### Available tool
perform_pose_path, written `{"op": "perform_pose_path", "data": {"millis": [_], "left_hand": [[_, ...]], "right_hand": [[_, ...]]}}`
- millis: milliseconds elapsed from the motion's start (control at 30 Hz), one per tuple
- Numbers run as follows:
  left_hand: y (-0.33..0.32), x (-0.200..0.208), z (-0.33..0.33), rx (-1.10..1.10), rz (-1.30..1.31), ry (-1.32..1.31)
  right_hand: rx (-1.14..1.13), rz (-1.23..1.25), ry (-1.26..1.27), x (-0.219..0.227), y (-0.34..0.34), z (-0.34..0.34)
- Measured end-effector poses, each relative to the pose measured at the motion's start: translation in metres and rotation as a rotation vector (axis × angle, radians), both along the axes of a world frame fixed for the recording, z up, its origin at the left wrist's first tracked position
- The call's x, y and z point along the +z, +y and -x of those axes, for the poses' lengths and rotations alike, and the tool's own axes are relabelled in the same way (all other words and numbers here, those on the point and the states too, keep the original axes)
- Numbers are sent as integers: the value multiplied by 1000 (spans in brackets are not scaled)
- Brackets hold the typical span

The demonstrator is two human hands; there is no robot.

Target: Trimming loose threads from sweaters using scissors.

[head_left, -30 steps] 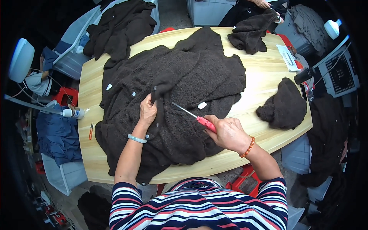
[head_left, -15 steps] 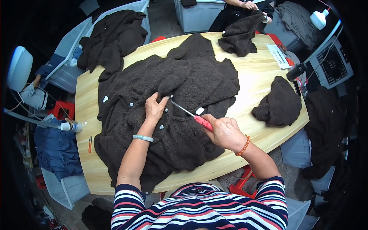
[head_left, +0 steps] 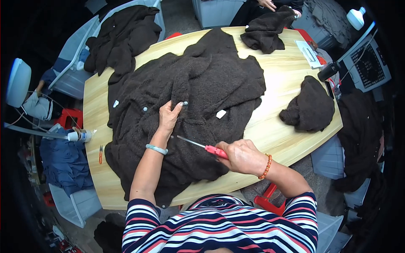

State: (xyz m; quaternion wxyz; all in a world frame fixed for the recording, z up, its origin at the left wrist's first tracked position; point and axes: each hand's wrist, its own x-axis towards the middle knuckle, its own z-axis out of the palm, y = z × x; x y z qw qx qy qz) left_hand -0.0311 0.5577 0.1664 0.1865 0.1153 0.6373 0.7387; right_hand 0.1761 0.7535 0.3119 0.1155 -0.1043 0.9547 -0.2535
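Note:
A large dark brown fluffy knit garment [head_left: 211, 84] lies spread and rumpled over the wooden table. Near its middle, my left hand [head_left: 168, 116] pinches the knit between thumb and fingers, close beside a small sparkling button [head_left: 185, 103]. Another such button [head_left: 145, 109] shows farther left on the fabric. Closer to my body, my right hand [head_left: 242, 157] grips a red-handled tool [head_left: 216, 152] with a slim metal shaft; its exact kind is unclear. The tip points toward my left wrist, apart from the left fingers. A white tag [head_left: 221, 114] rests on the garment.
Small orange-handled snips [head_left: 100, 154] and a white-capped jar [head_left: 80, 135] are at the table's left. To the right sit a bundled brown garment [head_left: 310, 105] and a black bottle [head_left: 328, 71]. Across the table, a person's hand [head_left: 268, 4] is near another brown garment [head_left: 263, 33].
My right hand has drawn the red-handled tool back toward me and left, away from my left fingertips. My left hand stays pinching the knit, which has shifted around it.

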Motion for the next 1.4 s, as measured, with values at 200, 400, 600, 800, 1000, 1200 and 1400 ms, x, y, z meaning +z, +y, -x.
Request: {"op": "perform_pose_path", "data": {"millis": [200, 400, 600, 800, 1000, 1200, 1400], "left_hand": [[-24, 25, -20, 43, 309, 157], [-73, 71, -96, -25, 992, 1113], [-101, 42, -86, 49, 958, 1132], [-117, 72, -73, 102, 717, 622], [-118, 126, -17, 137, 19, 125], [-155, 134, 53, 184, -243, -41], [-178, 84, 126, 571, -382, -87]], "right_hand": [[-27, 25, -49, 2, -1, -15], [-94, 39, -5, -16, 6, -33], [105, 80, -83, -14, -14, -31], [-296, 60, -181, -80, -12, -37], [-376, 268, -171, -137, -35, -51], [-326, 69, 31, -45, 62, 23], [-424, -206, 734, 85, 109, 163]]}}
